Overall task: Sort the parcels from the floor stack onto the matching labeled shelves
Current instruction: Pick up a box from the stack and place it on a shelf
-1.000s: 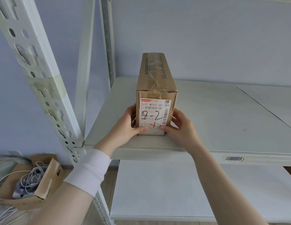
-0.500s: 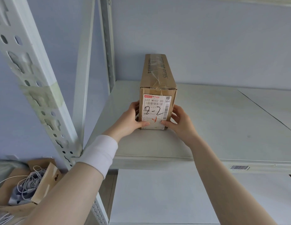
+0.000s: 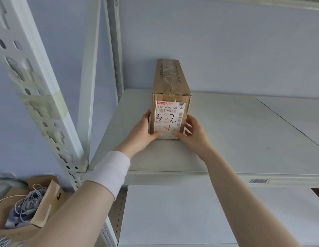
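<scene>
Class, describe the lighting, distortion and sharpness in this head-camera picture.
Head view: soft, even light, faint shadows around the long brown cardboard parcel; the white perforated metal upright leans from wide-angle distortion; the white shipping label is sharp.

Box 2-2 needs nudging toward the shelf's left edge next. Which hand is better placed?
Right, probably: the right hand lies on the right side of the box and can push it leftward along the shelf; the left hand holds the opposite side, in the way.
</scene>
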Available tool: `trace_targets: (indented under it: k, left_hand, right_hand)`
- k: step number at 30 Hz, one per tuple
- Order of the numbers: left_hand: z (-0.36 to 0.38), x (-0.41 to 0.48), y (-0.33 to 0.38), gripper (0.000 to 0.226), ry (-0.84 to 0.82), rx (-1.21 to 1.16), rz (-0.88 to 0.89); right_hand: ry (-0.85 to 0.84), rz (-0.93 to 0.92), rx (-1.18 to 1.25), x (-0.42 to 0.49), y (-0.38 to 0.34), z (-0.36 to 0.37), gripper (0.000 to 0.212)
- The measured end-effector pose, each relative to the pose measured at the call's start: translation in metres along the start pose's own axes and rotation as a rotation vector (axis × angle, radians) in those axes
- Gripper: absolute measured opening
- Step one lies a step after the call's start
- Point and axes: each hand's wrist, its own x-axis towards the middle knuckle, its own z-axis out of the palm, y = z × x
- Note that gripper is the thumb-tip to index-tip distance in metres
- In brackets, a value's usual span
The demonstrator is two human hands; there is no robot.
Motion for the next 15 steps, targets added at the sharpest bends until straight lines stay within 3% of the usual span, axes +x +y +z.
trace_targets:
  k: [2,7,15]
  left_hand:
    - [0.000,-0.011,0.002,0.086,0.044,0.079,0.006]
    - [0.000,-0.061,0.002,0.071,0.141,0.243,0.013]
    - [0.031,-0.156,0.029,0.060,0.221,0.545,-0.002]
  right_hand:
    - [0.054,-0.005,-0.101,-0.010,-0.001,0.001,0.082]
    - [0.107,-0.063,-0.371,-0.050,-0.004,-0.002,0.080]
    - [0.083,-0.377,-0.539,-0.132,0.009,-0.016,0.061]
